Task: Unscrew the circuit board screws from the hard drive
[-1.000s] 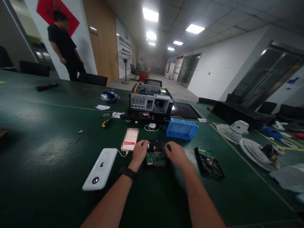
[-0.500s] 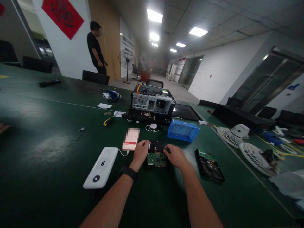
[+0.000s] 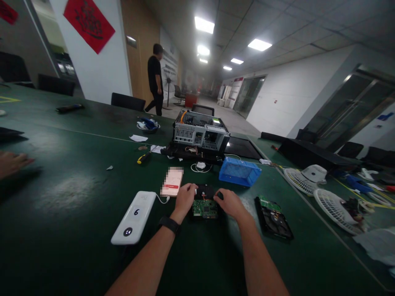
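A hard drive [image 3: 205, 204] lies board-side up on the green table [image 3: 77, 193], its green circuit board facing me. My left hand [image 3: 184, 199] grips its left edge with curled fingers. My right hand [image 3: 230, 203] is curled at its right edge, fingertips on a small dark thing I cannot make out. A second hard drive [image 3: 273, 217] lies to the right of my right hand.
A white power bank [image 3: 134, 218] and a phone [image 3: 172, 182] lie to the left. Behind stand a blue basket [image 3: 239, 172], an open computer case [image 3: 200, 136] and a screwdriver [image 3: 143, 158]. Fan parts [image 3: 331, 197] sit right. Another person's hand [image 3: 12, 163] rests far left; a person [image 3: 155, 84] walks in the background.
My hands stay on the drive, almost still. The person in black has walked from the left wall toward the corridor. Another person's hand has come further into view at the far left.
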{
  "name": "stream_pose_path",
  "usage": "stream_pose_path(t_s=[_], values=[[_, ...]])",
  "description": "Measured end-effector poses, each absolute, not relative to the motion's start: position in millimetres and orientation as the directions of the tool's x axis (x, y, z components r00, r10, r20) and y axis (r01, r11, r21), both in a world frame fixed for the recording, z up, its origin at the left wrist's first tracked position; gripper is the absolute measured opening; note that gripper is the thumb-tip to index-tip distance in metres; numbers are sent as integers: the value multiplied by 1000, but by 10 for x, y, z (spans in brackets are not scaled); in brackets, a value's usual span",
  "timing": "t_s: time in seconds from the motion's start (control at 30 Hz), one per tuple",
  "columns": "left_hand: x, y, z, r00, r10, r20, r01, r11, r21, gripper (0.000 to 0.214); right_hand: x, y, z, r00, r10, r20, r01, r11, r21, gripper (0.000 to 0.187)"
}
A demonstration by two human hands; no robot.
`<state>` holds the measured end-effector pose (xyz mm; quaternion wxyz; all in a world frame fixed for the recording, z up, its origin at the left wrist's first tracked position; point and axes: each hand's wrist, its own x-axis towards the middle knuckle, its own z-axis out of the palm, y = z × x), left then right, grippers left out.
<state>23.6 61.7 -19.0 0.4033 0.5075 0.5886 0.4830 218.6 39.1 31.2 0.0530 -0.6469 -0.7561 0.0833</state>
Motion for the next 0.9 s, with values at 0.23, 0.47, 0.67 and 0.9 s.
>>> stream_pose_path(t_s=[0.23,0.47,0.67,0.9], values=[[233,584,-157,-137,990,24,213,6,977,33,2142,457,183,-137,989,58,968,146,-206,26],[247,613,-154,-162,986,40,228,-2,974,31,2227,447,197,-159,986,55,943,168,-287,24],[234,610,-172,-153,988,31,220,3,976,33,2212,391,326,-229,973,-10,951,221,-215,20],[231,634,-223,-146,989,27,207,4,978,34,2011,459,525,-258,962,-95,966,260,12,18]])
